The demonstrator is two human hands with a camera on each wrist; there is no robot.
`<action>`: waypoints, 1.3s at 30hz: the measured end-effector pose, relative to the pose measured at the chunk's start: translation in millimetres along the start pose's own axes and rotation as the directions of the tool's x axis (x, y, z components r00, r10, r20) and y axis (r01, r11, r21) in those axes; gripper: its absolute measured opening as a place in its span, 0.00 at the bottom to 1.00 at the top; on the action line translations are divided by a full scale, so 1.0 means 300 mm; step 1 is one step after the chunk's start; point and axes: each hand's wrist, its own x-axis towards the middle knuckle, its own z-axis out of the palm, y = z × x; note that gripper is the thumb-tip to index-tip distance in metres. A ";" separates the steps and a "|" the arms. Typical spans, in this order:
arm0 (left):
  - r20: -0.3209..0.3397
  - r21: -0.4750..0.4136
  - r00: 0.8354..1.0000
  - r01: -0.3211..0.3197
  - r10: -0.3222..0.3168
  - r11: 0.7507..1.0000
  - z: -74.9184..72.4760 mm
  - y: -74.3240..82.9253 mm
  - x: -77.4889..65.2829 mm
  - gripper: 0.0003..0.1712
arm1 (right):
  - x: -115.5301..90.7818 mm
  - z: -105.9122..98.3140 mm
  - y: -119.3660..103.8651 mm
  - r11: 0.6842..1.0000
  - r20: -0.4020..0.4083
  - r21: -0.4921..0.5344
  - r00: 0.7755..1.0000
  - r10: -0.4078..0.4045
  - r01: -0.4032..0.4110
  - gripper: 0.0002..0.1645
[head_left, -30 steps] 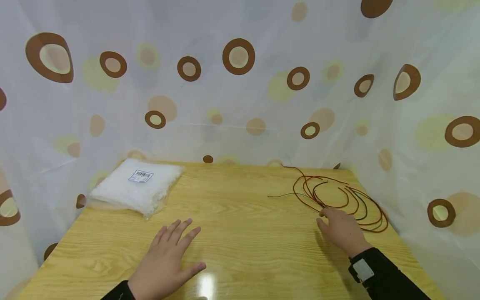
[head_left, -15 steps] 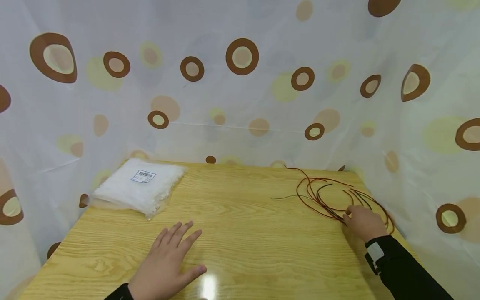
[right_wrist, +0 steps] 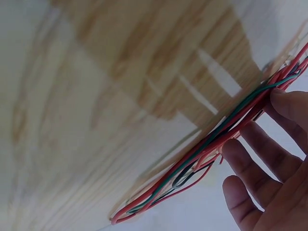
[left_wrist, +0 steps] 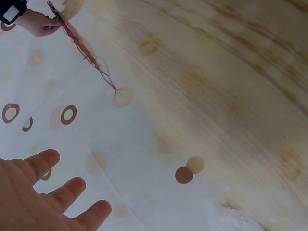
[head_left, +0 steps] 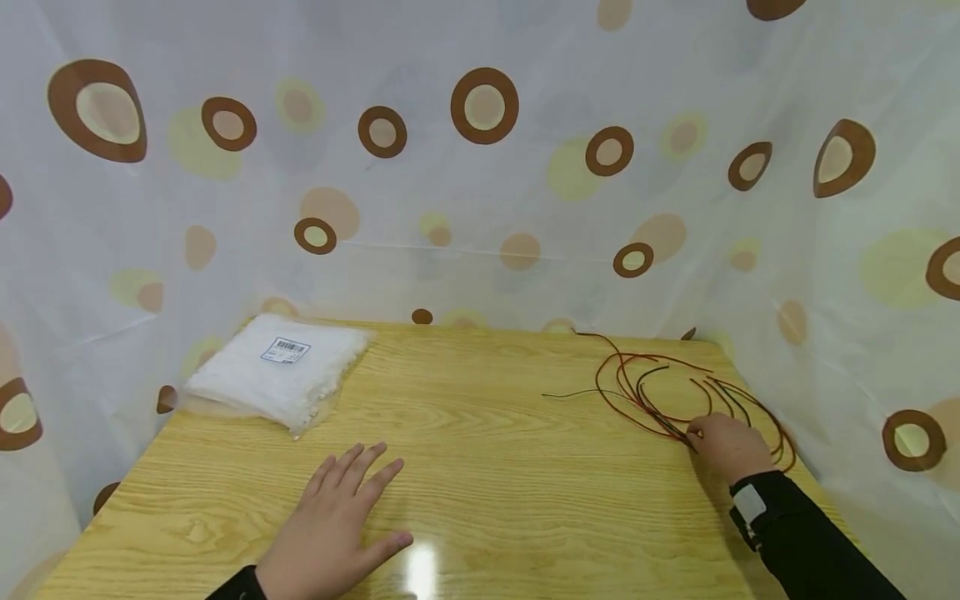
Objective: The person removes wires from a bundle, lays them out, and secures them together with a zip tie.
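Loosely coiled red, black and green electrical wires lie at the right of the table, their ends spread out. My right hand is at the front of the coil, pinching the wires where they bunch together. In the right wrist view, the bundle of wires runs between the thumb and the curled index finger of the right hand; the other fingers sit beside it. My left hand hovers palm down over the front left of the table, fingers spread, holding nothing.
A clear bag with white contents and a barcode label lies at the back left of the wooden table. A white curtain with brown circles closes off the back and both sides.
My right hand has moved right along the coil to where the wires bunch, then stays there. The left hand holds its place. The head view has shifted slightly.
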 end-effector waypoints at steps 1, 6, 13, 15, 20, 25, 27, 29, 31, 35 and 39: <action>0.005 0.000 1.000 0.002 -0.002 1.000 -0.001 0.000 0.000 0.44 | 0.000 0.002 0.000 1.000 -0.007 -0.007 1.000 -0.006 0.006 0.04; 0.029 0.014 0.999 0.014 -0.014 1.000 -0.009 -0.009 -0.002 0.45 | 0.006 0.010 0.001 1.000 -0.010 0.006 1.000 -0.020 0.020 0.04; 0.001 0.028 1.000 0.007 -0.007 1.000 -0.028 -0.017 0.000 0.45 | 0.014 -0.014 0.002 0.997 -0.047 0.082 0.999 0.016 -0.012 0.07; 0.000 0.024 1.000 0.009 -0.009 1.000 -0.029 -0.017 0.001 0.45 | 0.012 -0.019 -0.002 0.997 -0.077 0.083 0.997 0.010 -0.004 0.07; 0.014 0.009 1.000 0.007 -0.007 1.000 -0.024 -0.013 -0.001 0.44 | 0.009 -0.028 -0.023 0.998 -0.218 0.063 0.976 -0.013 0.027 0.07; 0.001 0.015 1.000 -0.003 0.003 1.000 -0.021 -0.008 0.001 0.44 | 0.013 -0.049 -0.082 0.998 -0.349 0.032 0.936 -0.043 0.058 0.06; -0.008 0.016 1.000 -0.008 0.008 1.000 -0.020 -0.007 0.002 0.44 | 0.010 -0.059 -0.117 0.997 -0.371 0.022 0.927 -0.057 0.070 0.06; -0.013 0.017 1.000 -0.010 0.010 1.000 -0.018 -0.007 0.002 0.44 | 0.002 -0.062 -0.156 0.996 -0.391 0.008 0.917 -0.076 0.086 0.06; -0.014 0.016 1.000 -0.011 0.011 1.000 -0.016 -0.006 0.001 0.44 | -0.008 -0.063 -0.201 0.994 -0.398 -0.002 0.912 -0.097 0.105 0.06; -0.010 0.016 1.000 -0.009 0.009 1.000 -0.009 -0.002 -0.003 0.45 | -0.026 -0.056 -0.289 0.990 -0.404 -0.022 0.904 -0.139 0.142 0.05; -0.007 0.004 1.000 0.000 0.000 1.000 -0.002 0.002 -0.010 0.45 | -0.047 -0.042 -0.370 0.983 -0.380 -0.021 0.907 -0.179 0.185 0.05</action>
